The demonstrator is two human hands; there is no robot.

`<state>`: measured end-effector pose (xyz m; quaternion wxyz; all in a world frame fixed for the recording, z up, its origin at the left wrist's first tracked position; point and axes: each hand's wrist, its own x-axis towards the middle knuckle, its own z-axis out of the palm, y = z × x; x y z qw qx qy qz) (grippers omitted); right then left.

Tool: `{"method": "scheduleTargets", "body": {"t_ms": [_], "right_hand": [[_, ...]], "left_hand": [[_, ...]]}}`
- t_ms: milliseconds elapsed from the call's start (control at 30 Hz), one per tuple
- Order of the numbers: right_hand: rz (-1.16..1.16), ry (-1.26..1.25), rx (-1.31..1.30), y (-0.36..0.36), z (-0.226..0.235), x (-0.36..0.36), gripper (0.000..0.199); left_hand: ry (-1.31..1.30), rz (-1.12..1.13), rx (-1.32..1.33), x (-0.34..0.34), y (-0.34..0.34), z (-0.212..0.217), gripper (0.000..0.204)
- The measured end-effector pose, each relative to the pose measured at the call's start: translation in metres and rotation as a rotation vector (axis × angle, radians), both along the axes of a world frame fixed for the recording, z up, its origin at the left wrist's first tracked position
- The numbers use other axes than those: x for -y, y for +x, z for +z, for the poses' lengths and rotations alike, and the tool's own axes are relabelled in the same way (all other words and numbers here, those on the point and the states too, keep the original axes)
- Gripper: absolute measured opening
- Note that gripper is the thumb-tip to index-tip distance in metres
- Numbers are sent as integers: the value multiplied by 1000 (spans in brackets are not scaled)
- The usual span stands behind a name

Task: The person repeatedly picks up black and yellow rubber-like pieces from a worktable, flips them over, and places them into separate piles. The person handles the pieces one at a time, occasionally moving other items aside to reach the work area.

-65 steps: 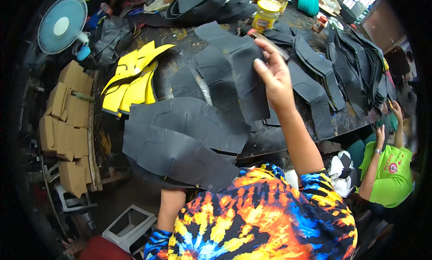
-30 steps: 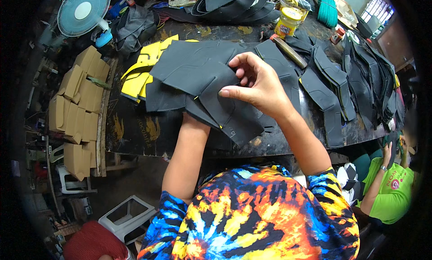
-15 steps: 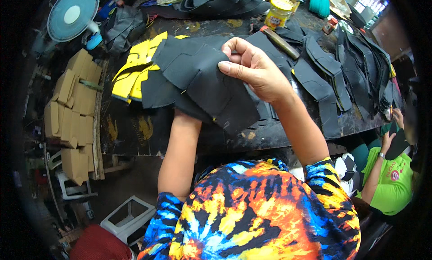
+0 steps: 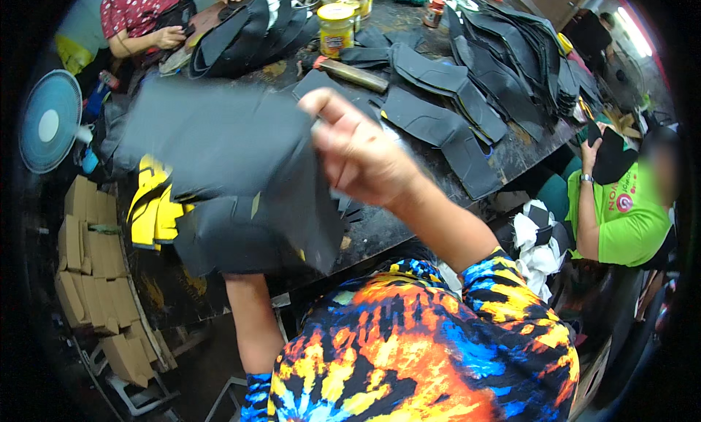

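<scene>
My right hand [image 4: 358,148] pinches the right edge of a black sheet piece [image 4: 219,130], lifted over the near left of the table and smeared by motion. Below it, more cut black panels [image 4: 226,236] lie over my left hand, whose fingers are hidden; only my left forearm [image 4: 252,312] shows, coming up from under them. Yellow panels with dark edges [image 4: 155,214] peek out at the left of the black ones. Right of my right hand, an angled black panel [image 4: 431,126] lies on the table.
Piles of black panels [image 4: 511,50] cover the right of the dark table [image 4: 409,228]. Farther back stand a yellow-lidded jar [image 4: 336,31] and a short bar [image 4: 354,75]. Cardboard boxes [image 4: 91,261] and a fan [image 4: 50,123] are at left. A person in green [image 4: 621,210] works at right; another's hand [image 4: 169,37] shows far left.
My view has swung to the right and up, bringing in a person at the far left. My right hand has pulled the top black sheet up and leftward over the others.
</scene>
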<state>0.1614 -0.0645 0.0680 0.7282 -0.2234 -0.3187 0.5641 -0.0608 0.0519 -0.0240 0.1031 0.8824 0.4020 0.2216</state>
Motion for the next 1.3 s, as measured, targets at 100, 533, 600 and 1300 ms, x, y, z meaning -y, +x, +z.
{"method": "scheduleTargets", "body": {"t_ms": [100,533,600,1300], "right_hand": [[223,98,98,-25,-13,9,29],[789,76,105,-15,-32,54,44],[718,91,257,-6,-32,55,42],[-353,-143,109,54,-41,20,53]], "left_hand": [[-181,-44,264,5,-10,2,58],[-516,213,534,40,-105,-4,58],[-529,250,560,44,-117,-5,58],[-458,548,684,73,-203,18,59]]}}
